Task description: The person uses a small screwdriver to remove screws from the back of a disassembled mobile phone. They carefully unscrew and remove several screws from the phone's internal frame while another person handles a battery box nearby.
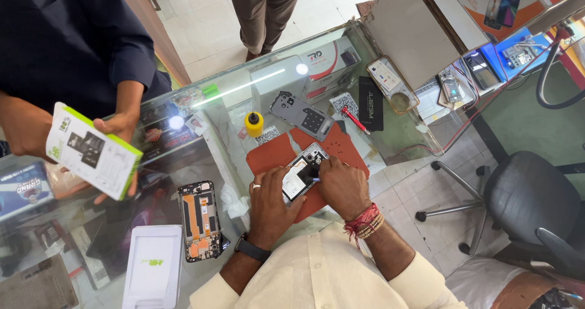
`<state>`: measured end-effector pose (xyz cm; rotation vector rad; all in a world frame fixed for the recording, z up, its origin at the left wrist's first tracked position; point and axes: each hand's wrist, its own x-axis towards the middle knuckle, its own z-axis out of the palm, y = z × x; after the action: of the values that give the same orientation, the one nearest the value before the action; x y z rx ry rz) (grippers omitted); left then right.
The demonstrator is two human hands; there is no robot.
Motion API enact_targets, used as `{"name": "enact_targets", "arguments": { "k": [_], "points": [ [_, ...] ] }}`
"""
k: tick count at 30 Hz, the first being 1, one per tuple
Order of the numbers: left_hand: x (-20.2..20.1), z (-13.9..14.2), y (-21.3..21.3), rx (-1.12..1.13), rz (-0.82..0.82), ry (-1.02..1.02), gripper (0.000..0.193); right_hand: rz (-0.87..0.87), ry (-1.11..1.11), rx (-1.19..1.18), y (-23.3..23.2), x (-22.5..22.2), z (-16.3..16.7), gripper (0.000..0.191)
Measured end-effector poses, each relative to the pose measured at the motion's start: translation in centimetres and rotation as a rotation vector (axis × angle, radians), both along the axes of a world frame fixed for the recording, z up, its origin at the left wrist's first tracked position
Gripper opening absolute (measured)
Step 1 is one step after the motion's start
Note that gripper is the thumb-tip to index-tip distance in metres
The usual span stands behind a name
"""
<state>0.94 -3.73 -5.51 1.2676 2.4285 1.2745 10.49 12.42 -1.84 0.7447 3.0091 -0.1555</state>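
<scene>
- The opened phone (303,171) lies on the red mat (271,153) on the glass counter (396,135), between your two hands.
- Your left hand (272,200) clasps its lower edge, fingers curled round the frame.
- Your right hand (342,186) pinches a thin tool (315,179) whose tip touches the phone's inside.
- A yellow bottle (254,124) and a grey back cover (302,115) sit just beyond the mat.
- Another person's hands hold a white-and-green box (91,150) well to the left.

phone (303,174) on mat (268,155), between hands (272,200)
</scene>
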Motion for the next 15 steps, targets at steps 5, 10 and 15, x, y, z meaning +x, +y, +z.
{"name": "enact_targets", "arguments": {
  "k": [5, 10, 15],
  "points": [
    [-0.03, -0.13, -0.09, -0.003, 0.008, -0.005, 0.079, -0.034, 0.067, -0.095, 0.38, 0.27, -0.05, 0.019],
    [0.05, -0.08, -0.10, 0.005, 0.002, -0.009, 0.080, 0.002, 0.054, -0.035, 0.37, 0.13, -0.17, 0.021],
    [0.03, -0.05, -0.29, 0.014, 0.005, -0.009, 0.080, 0.087, 0.033, 0.028, 0.39, 0.28, 0.07, 0.019]
  ]
}}
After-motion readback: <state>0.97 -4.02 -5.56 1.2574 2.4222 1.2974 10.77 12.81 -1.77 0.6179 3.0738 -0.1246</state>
